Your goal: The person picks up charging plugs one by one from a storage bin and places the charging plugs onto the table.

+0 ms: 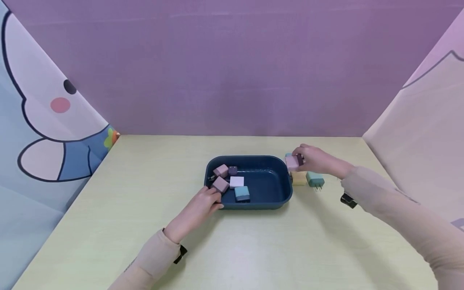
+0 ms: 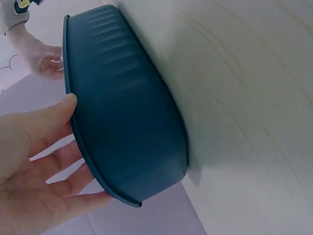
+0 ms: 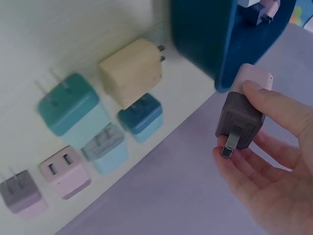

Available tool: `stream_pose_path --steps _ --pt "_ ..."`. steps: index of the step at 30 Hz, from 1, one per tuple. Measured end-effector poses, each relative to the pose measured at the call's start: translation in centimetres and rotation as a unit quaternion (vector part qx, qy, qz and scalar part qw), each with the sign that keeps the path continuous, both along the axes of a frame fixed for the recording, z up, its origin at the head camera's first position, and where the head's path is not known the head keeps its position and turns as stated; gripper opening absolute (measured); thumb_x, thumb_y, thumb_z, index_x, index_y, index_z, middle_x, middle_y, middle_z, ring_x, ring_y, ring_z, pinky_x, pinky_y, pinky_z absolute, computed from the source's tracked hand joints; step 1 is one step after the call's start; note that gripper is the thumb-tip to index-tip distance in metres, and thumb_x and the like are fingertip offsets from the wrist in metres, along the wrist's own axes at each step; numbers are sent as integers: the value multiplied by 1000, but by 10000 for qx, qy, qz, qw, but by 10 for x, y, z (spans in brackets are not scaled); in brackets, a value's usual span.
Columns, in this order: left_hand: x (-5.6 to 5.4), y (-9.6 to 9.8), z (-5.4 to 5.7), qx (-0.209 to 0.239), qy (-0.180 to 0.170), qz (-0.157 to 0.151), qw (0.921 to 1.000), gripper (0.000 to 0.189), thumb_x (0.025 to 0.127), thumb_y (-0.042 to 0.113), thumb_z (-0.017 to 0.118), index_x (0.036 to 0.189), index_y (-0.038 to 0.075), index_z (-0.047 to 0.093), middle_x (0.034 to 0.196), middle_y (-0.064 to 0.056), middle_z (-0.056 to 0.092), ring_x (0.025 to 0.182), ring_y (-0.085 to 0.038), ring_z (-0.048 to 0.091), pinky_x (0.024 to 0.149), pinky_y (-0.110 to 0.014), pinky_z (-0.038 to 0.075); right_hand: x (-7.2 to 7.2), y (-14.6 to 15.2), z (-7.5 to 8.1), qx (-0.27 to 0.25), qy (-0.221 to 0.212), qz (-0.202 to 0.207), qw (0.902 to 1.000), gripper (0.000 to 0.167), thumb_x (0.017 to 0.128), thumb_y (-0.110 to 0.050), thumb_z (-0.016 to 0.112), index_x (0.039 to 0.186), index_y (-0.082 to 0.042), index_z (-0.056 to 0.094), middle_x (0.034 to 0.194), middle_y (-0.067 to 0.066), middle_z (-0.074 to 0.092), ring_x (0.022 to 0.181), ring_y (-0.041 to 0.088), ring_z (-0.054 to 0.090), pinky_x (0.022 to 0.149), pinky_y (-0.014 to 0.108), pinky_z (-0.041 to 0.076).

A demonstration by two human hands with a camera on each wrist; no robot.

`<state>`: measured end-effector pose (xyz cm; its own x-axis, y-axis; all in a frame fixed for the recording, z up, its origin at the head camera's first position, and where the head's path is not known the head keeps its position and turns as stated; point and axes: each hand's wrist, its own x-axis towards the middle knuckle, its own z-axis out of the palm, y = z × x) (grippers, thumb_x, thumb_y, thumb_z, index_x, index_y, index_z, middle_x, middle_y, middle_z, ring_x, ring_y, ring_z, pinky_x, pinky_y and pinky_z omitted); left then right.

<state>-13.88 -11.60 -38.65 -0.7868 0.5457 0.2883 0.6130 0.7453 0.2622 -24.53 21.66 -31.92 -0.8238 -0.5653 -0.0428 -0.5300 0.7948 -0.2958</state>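
Note:
My right hand (image 1: 320, 160) holds a pink-and-dark charger plug (image 1: 291, 163) just above the right rim of a dark blue plastic basin (image 1: 266, 187). In the right wrist view, thumb and fingers pinch this charger (image 3: 243, 110), its metal prongs pointing back toward the fingers. My left hand (image 1: 198, 207) grips the basin's near left corner, thumb on the outer side of the rim in the left wrist view. Inside the basin, toward its left, lie several chargers, among them a white one (image 1: 237, 182), a blue one (image 1: 242, 193) and a small dark purple one (image 1: 233, 170).
Right of the basin, more chargers stand on the pale table (image 1: 108, 225): a yellow one (image 3: 131, 72), a teal one (image 3: 73, 110), a dark-blue-topped one (image 3: 141, 117) and a pink one with two ports (image 3: 65, 172). A purple backdrop (image 1: 232, 72) rises behind the table.

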Motion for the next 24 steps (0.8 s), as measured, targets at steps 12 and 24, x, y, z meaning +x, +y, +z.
stream_pose_path --steps 12,24 --pt "1 0 -1 45 -45 46 10000 13 74 13 70 71 9 58 73 0 56 64 -14 39 60 -24 36 -1 25 -5 -291 13 -183 9994 39 71 -4 70 103 12 55 91 20 54 76 25 52 67 39 44" --pt "2 0 -1 70 -103 57 9999 12 75 12 69 71 9 58 73 0 55 65 -14 39 59 -24 37 1 50 -10 -288 110 -374 9988 40 72 -6 70 102 14 53 88 20 54 75 25 52 63 36 43"
